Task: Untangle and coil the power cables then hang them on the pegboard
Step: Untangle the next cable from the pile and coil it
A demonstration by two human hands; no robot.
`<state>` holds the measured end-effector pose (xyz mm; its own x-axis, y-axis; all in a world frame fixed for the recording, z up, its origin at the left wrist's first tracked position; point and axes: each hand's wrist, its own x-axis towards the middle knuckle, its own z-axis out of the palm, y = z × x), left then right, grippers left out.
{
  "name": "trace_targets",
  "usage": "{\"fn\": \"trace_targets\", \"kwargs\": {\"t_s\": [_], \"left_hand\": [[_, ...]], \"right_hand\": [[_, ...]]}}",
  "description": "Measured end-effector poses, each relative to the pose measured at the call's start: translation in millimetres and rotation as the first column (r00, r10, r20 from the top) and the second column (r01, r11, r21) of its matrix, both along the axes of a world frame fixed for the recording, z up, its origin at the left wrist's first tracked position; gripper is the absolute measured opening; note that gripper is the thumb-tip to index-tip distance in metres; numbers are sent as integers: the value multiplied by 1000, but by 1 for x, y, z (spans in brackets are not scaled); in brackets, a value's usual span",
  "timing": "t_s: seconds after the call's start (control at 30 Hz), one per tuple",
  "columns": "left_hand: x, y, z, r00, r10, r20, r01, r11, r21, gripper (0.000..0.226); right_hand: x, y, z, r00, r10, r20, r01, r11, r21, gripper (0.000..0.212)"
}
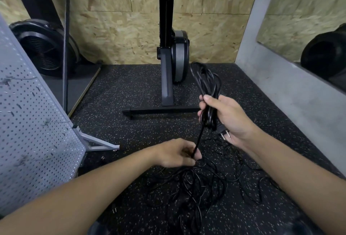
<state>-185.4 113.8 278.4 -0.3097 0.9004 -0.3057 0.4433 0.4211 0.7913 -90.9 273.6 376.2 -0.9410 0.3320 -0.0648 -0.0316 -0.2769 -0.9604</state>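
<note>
Right hand (227, 115) raised, its grip closed round a bundle of coiled black cable (206, 79) whose loops stood up above the fingers; the plug (223, 133) of that cable poked out below the palm, prongs pointing down. One taut strand (199, 137) ran from the bundle down to the left hand (177, 153), which sat lower and nearer the floor, grip narrow, thumb and fingers pinching that strand. Just beneath the left hand lay the loose tangle of cables (196, 189) — thin black loops spread over the black speckled rubber floor (131, 88), reaching out under the right forearm. A second plug (114, 210) lay on the floor near the left forearm. Pegboard (31, 122) stood at the left, grey and perforated, on a grey angled foot (98, 144), with a few small hooks in it and no cable on it. Behind — an upright black exercise machine (173, 56) against a chipboard wall (112, 28), and a black fan unit (45, 47) at far left.
</note>
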Motion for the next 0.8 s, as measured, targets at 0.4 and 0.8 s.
{"fn": "trace_targets", "kwargs": {"t_s": [0.4, 0.8], "left_hand": [[-6, -3, 36, 855, 241, -460, -67, 930, 363, 19], [-12, -2, 60, 598, 486, -637, 86, 751, 655, 12]], "right_hand": [[8, 50, -24, 921, -253, 295, -165, 434, 886, 17], [6, 21, -10, 894, 87, 440, -386, 647, 657, 61]]}}
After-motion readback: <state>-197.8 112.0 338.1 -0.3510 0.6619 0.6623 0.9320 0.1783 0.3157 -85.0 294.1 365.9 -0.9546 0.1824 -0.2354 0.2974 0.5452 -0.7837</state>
